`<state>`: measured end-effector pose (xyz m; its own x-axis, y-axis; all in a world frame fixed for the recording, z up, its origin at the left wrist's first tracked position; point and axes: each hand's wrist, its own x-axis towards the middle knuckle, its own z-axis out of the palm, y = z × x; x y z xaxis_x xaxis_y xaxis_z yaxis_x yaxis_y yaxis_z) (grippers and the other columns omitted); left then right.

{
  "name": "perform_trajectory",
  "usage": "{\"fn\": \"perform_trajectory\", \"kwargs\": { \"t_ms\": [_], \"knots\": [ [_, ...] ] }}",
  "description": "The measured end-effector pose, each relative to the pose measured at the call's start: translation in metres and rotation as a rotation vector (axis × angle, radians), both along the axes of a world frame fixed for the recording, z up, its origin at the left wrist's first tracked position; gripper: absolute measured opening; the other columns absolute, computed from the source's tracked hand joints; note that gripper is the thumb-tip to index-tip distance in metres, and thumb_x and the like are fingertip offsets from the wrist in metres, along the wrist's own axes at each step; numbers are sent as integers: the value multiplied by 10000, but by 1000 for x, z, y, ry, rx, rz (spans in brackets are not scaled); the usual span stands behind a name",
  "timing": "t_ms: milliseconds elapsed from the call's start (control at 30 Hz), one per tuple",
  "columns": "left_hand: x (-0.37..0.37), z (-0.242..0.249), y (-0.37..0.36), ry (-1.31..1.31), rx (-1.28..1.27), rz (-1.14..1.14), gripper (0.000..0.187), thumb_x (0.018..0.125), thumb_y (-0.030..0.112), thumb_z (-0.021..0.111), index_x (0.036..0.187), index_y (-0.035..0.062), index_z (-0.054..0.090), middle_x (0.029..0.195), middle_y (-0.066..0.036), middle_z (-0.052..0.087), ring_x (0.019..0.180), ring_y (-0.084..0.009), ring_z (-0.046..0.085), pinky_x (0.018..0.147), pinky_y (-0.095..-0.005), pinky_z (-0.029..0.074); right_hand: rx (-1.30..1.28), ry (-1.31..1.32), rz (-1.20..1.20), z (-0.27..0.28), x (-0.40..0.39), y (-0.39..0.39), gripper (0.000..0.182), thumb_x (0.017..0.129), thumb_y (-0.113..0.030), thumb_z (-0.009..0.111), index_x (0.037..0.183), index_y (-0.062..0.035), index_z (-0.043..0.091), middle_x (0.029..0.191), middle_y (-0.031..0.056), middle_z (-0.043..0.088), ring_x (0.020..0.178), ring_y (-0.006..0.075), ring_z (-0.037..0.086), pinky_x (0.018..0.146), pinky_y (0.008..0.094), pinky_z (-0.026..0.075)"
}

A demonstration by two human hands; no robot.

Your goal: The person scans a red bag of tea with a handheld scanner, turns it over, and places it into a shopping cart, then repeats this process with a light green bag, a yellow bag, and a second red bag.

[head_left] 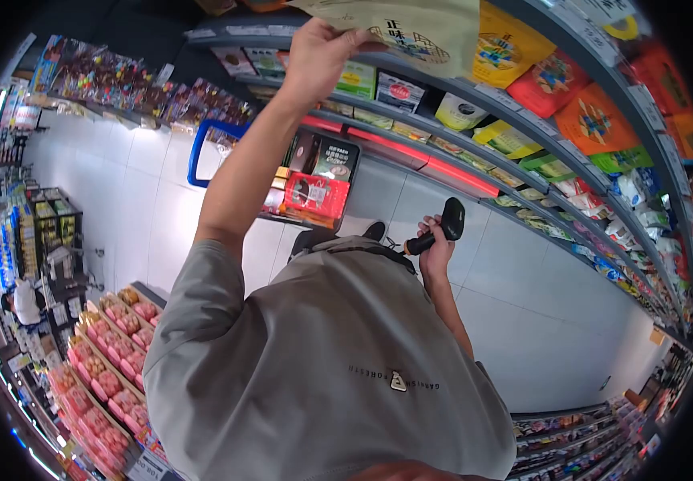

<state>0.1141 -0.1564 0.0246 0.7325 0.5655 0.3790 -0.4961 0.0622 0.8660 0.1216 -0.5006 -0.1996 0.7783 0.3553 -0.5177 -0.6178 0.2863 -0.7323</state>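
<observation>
At the top of the head view, my left hand (pixel 318 60) pinches the lower edge of a pale beige pouch (pixel 419 36) with dark printed characters, by the upper shelf. An orange-yellow pouch (pixel 511 44) stands just right of it. Low at my right side, my right hand (pixel 436 248) is wrapped round the handle of a black handheld scanner (pixel 452 218). Below my left forearm is a cart (pixel 345 148) holding dark boxes and a red package (pixel 316 194).
Curved shelves (pixel 475 96) of colourful pouches run along the top and right. A blue-framed handle (pixel 196 156) is beside the cart. Pink packages (pixel 94 385) fill a display at lower left. A person (pixel 26 303) is at the far left.
</observation>
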Motion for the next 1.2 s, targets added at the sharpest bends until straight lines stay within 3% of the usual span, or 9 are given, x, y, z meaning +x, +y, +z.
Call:
{"fn": "perform_trajectory", "kwargs": {
  "t_ms": [33, 100, 367, 533, 667, 767, 867, 967, 1200],
  "knots": [
    [-14, -5, -5, 147, 17, 76, 200, 909, 12, 547, 1098, -46, 575, 1039, -137, 662, 946, -243, 655, 848, -388, 549, -7, 6, 14, 6, 0, 3, 276, 823, -45, 649, 1075, 25, 557, 948, 136, 647, 798, 215, 632, 670, 309, 488],
    [-29, -15, -33, -28, -205, 56, 230, 905, 16, 537, 1125, -51, 545, 1063, -153, 648, 956, -253, 648, 838, -395, 547, 31, -64, 74, 26, 6, 11, 313, 842, -55, 636, 1134, 8, 543, 1040, 155, 633, 894, 252, 633, 714, 335, 501],
    [-100, -72, -126, 28, -692, 98, 280, 922, 93, 574, 1191, 35, 525, 1133, -86, 624, 988, -192, 621, 806, -363, 541, 206, -265, 96, 81, 13, 45, 361, 901, -130, 591, 1231, -28, 487, 1245, 146, 550, 1050, 279, 580, 813, 437, 500],
    [-132, -88, -148, 120, -919, 15, 247, 946, 115, 555, 1191, 96, 534, 1166, -50, 614, 1024, -172, 608, 842, -361, 524, 260, -220, 139, 88, -12, 49, 455, 964, -156, 489, 1389, -38, 376, 1356, 106, 476, 1240, 243, 479, 1045, 422, 379],
    [-153, -90, -144, 116, -981, -13, 232, 957, 109, 535, 1189, 108, 538, 1181, -40, 609, 1049, -162, 598, 882, -377, 506, 250, -183, 91, 94, -36, 56, 456, 974, -203, 486, 1384, -33, 377, 1361, 108, 473, 1244, 247, 476, 1038, 432, 386],
    [-167, -94, -139, 113, -1058, -27, 222, 960, 116, 533, 1182, 118, 542, 1182, -32, 608, 1067, -158, 590, 906, -389, 493, 441, -85, 52, 88, -52, 54, 474, 967, -218, 514, 1382, -33, 377, 1346, 102, 487, 1220, 245, 495, 1021, 424, 403],
    [-182, -97, -133, 136, -1098, -71, 214, 962, 117, 528, 1176, 128, 544, 1173, -22, 610, 1075, -161, 587, 916, -391, 488, 201, -225, 66, 96, -76, 60, 475, 914, -81, 574, 1354, -16, 405, 1282, 104, 535, 1156, 226, 539, 967, 378, 451],
    [-196, -92, -126, 211, -1074, -100, 216, 960, 123, 537, 1175, 129, 546, 1172, -14, 610, 1067, -153, 589, 899, -380, 493, 184, -274, 65, 114, -94, 70, 470, 901, -38, 567, 1343, 1, 413, 1275, 116, 539, 1152, 216, 543, 966, 371, 453],
    [-226, -88, -126, 352, -857, -26, 181, 942, 134, 577, 1118, 94, 580, 1040, -23, 664, 889, -98, 632, 674, -269, 522, 158, -257, 28, 122, -127, 70, 494, 895, -33, 562, 1356, 13, 389, 1292, 122, 526, 1177, 223, 530, 985, 375, 448]
  ]
}}
